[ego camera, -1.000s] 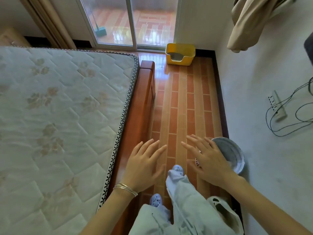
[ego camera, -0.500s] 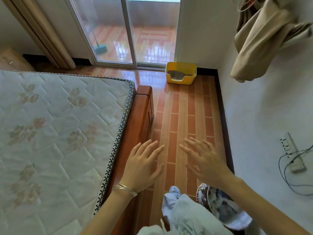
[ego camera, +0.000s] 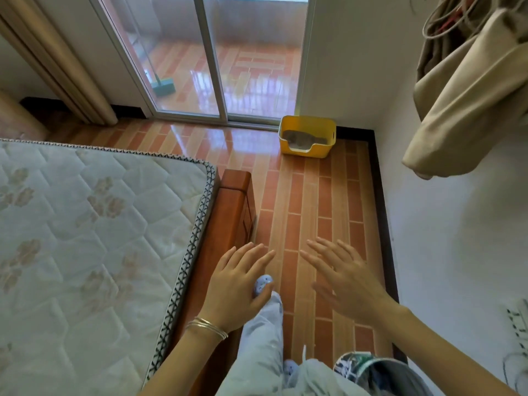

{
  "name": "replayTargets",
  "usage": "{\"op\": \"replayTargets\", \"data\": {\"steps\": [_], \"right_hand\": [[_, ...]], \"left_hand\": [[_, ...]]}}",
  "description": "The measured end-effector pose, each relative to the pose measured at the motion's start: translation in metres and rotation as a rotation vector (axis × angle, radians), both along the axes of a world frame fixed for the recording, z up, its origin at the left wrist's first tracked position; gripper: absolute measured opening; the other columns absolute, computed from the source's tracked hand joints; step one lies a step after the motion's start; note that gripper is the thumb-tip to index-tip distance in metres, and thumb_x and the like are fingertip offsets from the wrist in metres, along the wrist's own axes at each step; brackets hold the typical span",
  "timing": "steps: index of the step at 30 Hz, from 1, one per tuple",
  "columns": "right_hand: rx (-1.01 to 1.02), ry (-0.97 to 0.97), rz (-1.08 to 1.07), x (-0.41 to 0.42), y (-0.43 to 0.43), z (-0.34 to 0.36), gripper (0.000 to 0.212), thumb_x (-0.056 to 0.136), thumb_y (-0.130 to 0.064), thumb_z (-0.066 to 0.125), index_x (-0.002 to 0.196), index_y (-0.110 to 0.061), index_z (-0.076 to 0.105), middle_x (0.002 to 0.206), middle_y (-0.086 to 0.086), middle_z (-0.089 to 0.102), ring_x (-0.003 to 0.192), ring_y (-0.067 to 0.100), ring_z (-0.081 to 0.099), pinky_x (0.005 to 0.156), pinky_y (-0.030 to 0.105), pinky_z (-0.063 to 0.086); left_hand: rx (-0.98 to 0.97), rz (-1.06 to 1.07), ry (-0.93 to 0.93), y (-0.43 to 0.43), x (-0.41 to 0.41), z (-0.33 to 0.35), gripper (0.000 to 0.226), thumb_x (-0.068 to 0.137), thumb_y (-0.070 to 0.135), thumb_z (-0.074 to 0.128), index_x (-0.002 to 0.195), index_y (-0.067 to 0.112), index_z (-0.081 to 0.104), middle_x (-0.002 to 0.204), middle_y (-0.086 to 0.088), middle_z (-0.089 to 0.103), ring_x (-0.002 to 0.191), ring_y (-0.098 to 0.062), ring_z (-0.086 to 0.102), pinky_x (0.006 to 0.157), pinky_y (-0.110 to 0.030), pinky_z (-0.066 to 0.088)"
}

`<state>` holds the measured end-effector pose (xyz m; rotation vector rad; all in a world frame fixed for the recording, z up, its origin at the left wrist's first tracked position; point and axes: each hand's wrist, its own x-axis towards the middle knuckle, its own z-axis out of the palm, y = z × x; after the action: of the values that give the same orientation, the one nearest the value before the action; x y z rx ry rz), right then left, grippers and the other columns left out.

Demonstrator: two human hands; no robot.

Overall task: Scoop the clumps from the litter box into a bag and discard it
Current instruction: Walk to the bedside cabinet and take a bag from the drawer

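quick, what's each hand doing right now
Left hand: open, fingers spread, holding nothing.
Right hand: open, fingers spread, holding nothing.

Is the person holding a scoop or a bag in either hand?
No, the left hand and the right hand are both open and empty, fingers spread, well short of the yellow litter box.

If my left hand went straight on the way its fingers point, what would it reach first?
Probably the yellow litter box; from the left hand only bare floor lies between, though depth is unclear.
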<state>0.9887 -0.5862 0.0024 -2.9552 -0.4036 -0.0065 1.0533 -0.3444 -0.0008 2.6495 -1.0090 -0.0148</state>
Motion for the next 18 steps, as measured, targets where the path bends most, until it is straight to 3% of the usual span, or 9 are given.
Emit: {"op": "replayTargets", "data": {"steps": [12,18], "right_hand": [[-0.005,-0.094,0.006,0.22,-0.051,0.026,0.054,0.087,-0.048,0.045,0.135,-0.024,0.041,0.142,0.004,0.044,0.132,0.023,0.039,0.103,0.05,0.038],[0.001,-0.072,0.007,0.289,-0.065,0.018,0.053,0.089,-0.048,0.04,0.134,-0.021,0.042,0.141,0.005,0.046,0.131,0.024,0.041,0.104,0.048,0.037]], "left_hand": [[0.008,-0.077,-0.087,-0.048,0.23,0.029,0.05,0.087,0.047,0.043,0.133,0.027,0.05,0.137,0.0,0.05,0.131,-0.02,0.041,0.108,-0.043,0.03],[0.031,-0.026,-0.031,-0.068,0.288,0.018,0.051,0.088,0.047,0.043,0.136,0.029,0.046,0.141,0.002,0.046,0.134,-0.018,0.037,0.107,-0.044,0.031]]}}
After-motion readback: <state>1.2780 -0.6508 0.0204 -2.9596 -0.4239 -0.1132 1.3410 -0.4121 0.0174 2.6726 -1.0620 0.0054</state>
